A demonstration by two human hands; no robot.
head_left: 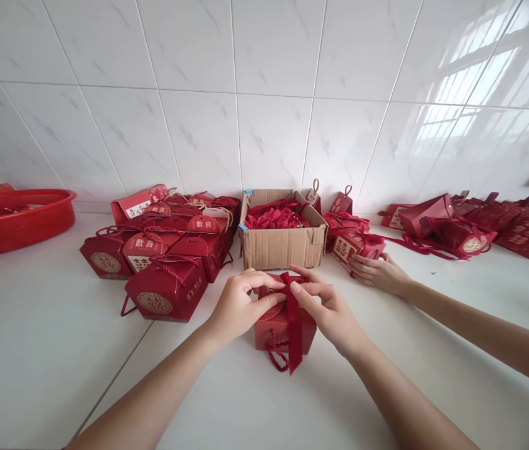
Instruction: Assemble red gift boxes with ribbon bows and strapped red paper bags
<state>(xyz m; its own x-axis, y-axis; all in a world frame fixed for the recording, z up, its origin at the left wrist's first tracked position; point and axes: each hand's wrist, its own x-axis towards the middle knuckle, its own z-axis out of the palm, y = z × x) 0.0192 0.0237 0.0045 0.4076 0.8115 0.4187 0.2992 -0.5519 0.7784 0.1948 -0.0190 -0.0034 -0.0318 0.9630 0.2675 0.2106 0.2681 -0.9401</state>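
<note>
Right in front of me a red gift box [268,331] stands upright on the white counter. A dark red ribbon [295,334] crosses its top, with one tail hanging down the near side. My left hand [245,300] pinches the ribbon at the top left of the box, fingers closed. From the other side my right hand [330,306] also pinches the ribbon, its thumb against the forefinger at the knot. A twisted red cord handle [277,353] dangles at the box's front. The exact form of the knot is partly hidden by my fingers.
Cord-handled red boxes [165,294] cluster at the left, near a red basin [20,219]. A cardboard box [283,247] of red ribbons stands behind my hands. Another person's hand [376,272] touches a ribboned box [346,250] at right. More red boxes [470,237] lie farther right.
</note>
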